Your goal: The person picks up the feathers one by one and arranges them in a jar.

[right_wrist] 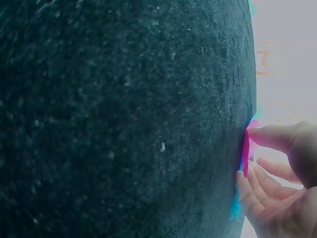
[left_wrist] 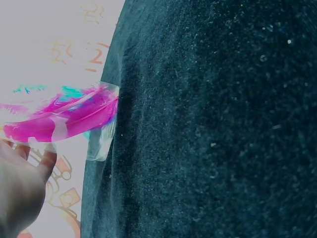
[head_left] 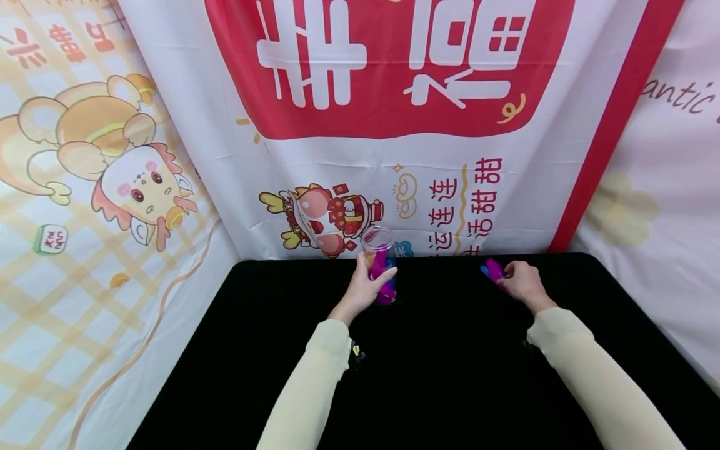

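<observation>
Near the table's far edge my left hand (head_left: 360, 290) grips a clear jar (head_left: 379, 236), its thumb across the front. Purple feathers (left_wrist: 74, 121) and some blue ones show through the jar's wall. The jar stands upright with its mouth upward; no lid is visible on it. Farther right, the fingers of my right hand (head_left: 525, 284) pinch a purple feather (head_left: 495, 270) close to the tabletop. A blue feather (head_left: 485, 270) lies against it; in the right wrist view, whether the fingers hold this blue feather (right_wrist: 236, 201) too is hard to tell.
A black cloth-covered table (head_left: 439, 375) spreads under both arms. Right behind its far edge hangs a white and red printed cloth (head_left: 382, 169). Patterned cloths also hang at the left (head_left: 84, 250) and at the right (head_left: 652, 206).
</observation>
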